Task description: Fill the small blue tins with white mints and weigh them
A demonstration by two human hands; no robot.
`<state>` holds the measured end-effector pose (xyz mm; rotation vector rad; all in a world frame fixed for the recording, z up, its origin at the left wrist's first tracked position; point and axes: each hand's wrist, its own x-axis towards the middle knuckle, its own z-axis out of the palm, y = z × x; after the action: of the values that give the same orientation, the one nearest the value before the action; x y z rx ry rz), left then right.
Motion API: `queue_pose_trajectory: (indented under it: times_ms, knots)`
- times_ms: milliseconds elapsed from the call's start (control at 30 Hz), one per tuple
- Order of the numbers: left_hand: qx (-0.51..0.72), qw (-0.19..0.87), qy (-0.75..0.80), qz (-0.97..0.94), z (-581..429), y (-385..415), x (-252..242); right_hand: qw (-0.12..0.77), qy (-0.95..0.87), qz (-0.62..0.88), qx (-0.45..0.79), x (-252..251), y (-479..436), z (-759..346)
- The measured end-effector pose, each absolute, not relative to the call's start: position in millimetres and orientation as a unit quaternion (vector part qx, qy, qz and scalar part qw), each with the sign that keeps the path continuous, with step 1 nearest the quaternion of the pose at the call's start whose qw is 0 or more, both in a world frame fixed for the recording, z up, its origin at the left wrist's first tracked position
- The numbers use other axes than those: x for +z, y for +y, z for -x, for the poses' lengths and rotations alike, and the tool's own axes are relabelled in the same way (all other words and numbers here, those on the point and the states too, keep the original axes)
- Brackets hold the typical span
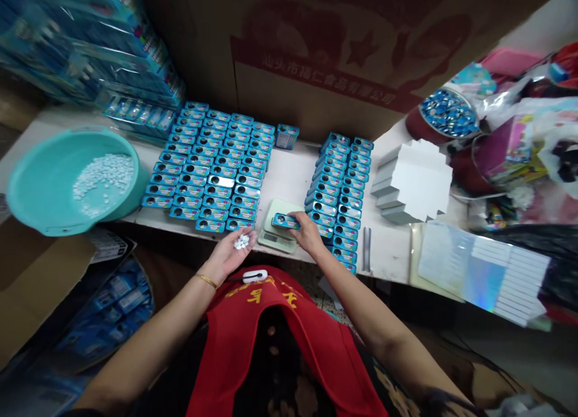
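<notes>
My left hand is turned palm up at the table's front edge, cupped around a small heap of white candies. Between the fingers and thumb of my right hand is a small blue candy box with a dark round spot on top. It is over a pale green scale; whether it touches the pan I cannot tell. Rows of similar blue boxes stand to the left of the scale. More rows of boxes stand close by on the right.
A turquoise basin at left holds many white candies. Behind the table rises a large cardboard carton. White folded card stacks, a metal strip and a bucket of blue wrapped pieces are at right. Wrapped packs are piled back left.
</notes>
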<state>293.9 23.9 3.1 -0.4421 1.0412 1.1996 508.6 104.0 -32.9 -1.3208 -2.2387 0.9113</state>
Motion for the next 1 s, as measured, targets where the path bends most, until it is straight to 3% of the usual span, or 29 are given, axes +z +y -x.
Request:
queue_pose_trajectory:
  times_ms: [533,833,1000]
  knots:
    - [0.531,0.651,0.499,0.213,-264,-12,5,0.349,-0.707,0.577,0.213,-3,106,-566]
    - [0.516,0.703,0.47,0.135,-261,-13,12,0.346,-0.71,0.567,0.233,-7,103,-564]
    - [0.511,0.708,0.472,0.123,-262,-12,11,0.281,-0.763,0.534,0.232,-9,104,-552]
